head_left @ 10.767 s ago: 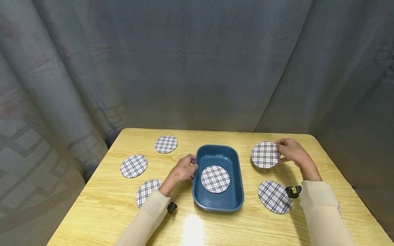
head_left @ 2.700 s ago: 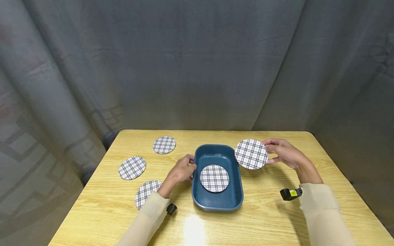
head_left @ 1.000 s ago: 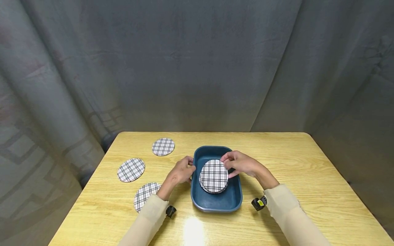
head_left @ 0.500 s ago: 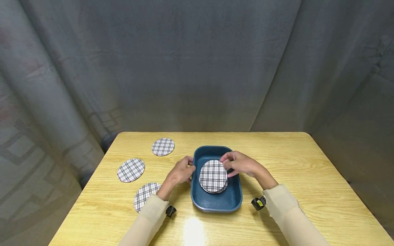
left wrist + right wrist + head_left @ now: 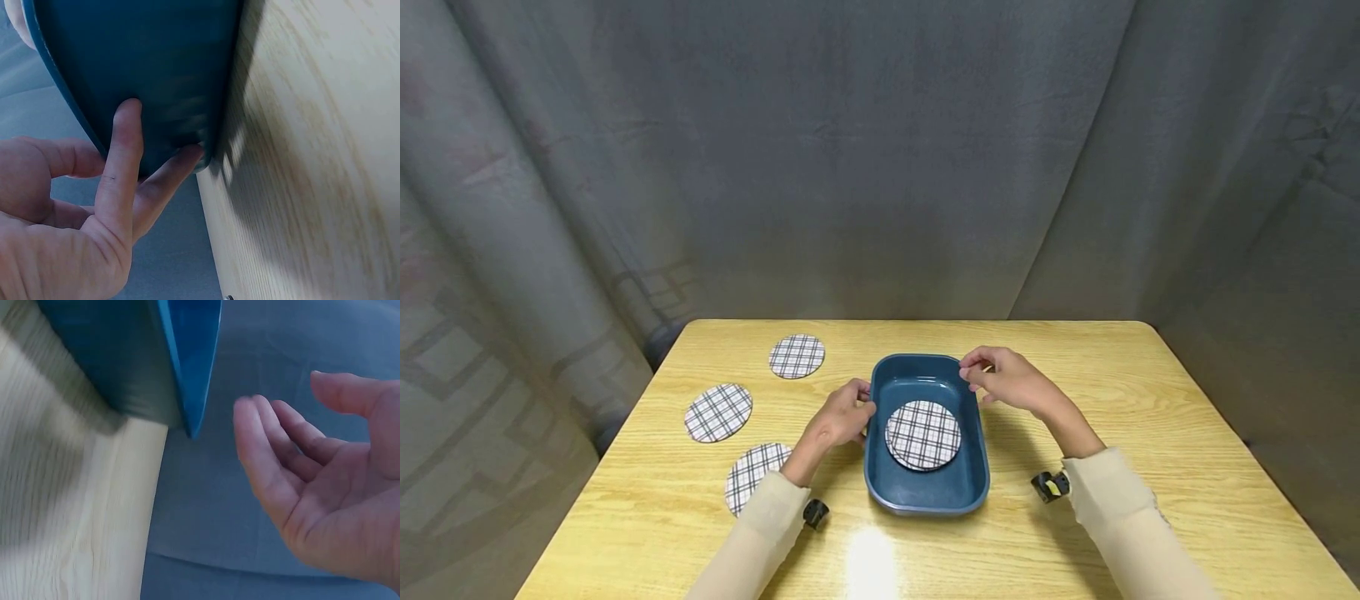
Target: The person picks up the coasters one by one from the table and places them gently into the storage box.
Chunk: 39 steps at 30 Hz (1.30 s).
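A dark blue rectangular tray (image 5: 927, 497) stands on the table, with round plaid coasters (image 5: 922, 435) stacked inside; a second edge shows under the top one. My left hand (image 5: 842, 414) holds the tray's left side. In the left wrist view, fingertips of the left hand (image 5: 94, 212) press the outer wall while another digit reaches behind the rim. My right hand (image 5: 1007, 379) hovers by the tray's upper right corner, holding nothing. The right wrist view has the right hand (image 5: 325, 469) with loosely bent fingers, thumb apart from them, clear of the tray wall (image 5: 125, 356).
Left of the tray lie three more plaid coasters: one at the back (image 5: 797, 356), one farther left (image 5: 718, 412), and one in front (image 5: 756, 477), partly covered by the left forearm. A grey curtain (image 5: 865, 167) hangs behind the wooden table (image 5: 1120, 400).
Two coasters have left the table's right side. The right hand carried one into the tray, laid it on the stack, let go and rose up and right. The left hand stayed at the tray.
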Tool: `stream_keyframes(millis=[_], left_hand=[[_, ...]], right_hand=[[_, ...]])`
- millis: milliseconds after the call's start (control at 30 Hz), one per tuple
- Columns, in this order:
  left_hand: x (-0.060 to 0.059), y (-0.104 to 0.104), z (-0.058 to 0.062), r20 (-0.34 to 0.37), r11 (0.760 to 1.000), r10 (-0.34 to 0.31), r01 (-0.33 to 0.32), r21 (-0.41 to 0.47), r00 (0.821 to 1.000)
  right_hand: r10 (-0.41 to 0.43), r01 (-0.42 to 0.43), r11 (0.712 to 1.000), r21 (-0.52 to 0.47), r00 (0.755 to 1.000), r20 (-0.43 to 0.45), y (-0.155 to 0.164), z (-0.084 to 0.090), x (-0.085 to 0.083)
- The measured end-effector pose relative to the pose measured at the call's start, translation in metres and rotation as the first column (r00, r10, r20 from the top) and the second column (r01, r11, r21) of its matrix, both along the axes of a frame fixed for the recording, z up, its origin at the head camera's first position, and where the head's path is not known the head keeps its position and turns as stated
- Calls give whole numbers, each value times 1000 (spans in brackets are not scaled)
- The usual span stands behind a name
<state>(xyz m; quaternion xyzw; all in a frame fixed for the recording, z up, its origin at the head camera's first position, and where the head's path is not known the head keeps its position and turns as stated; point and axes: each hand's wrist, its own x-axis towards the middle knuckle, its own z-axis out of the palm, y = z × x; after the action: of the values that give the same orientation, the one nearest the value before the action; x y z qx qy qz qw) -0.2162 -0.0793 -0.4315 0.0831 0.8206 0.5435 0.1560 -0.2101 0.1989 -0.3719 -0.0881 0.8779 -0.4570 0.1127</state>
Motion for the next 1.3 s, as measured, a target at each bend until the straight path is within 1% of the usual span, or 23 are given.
stream_keyframes(millis=[100, 233, 300, 367, 533, 667, 800, 900, 933, 1067, 1300], left_hand=[[0, 0, 0, -2, 1000, -3, 3, 0, 1000], [0, 1, -1, 4, 1000, -2, 2, 8, 1000], [0, 0, -2, -2, 1000, -6, 6, 3, 1000], [-1, 0, -2, -6, 1000, -4, 4, -14, 1000], [-1, -2, -1, -24, 997, -4, 2, -71, 1000], [-2, -4, 0, -64, 991, 0, -9, -137, 998], [-4, -6, 2, -148, 973, 4, -37, -226, 989], [-7, -9, 5, -199, 962, 8, -61, -265, 980], [-8, -11, 6, -205, 961, 11, -67, -270, 979], [-13, -17, 10, -211, 953, 35, -96, -287, 977], [-26, -28, 19, -221, 950, 68, -131, -282, 973]], right_hand=[[-40, 46, 997, 64, 995, -95, 6, 3, 0], [-71, 104, 984, 147, 975, -211, 11, 5, 2], [-72, 115, 978, 173, 969, -238, 14, 5, 3], [-52, 103, 973, 206, 970, -239, 18, 2, 4], [-1, 46, 962, 267, 986, -170, 28, -9, 5], [7, 23, 970, 243, 993, -121, 33, -16, 8], [9, 5, 979, 204, 998, -65, 34, -19, 12], [14, -12, 989, 150, 1000, -8, 32, -23, 15], [15, -17, 992, 125, 1000, 18, 32, -24, 16], [13, -14, 1000, 10, 993, 114, 28, -32, 18], [38, -14, 992, -124, 980, 194, 25, -44, 19]])
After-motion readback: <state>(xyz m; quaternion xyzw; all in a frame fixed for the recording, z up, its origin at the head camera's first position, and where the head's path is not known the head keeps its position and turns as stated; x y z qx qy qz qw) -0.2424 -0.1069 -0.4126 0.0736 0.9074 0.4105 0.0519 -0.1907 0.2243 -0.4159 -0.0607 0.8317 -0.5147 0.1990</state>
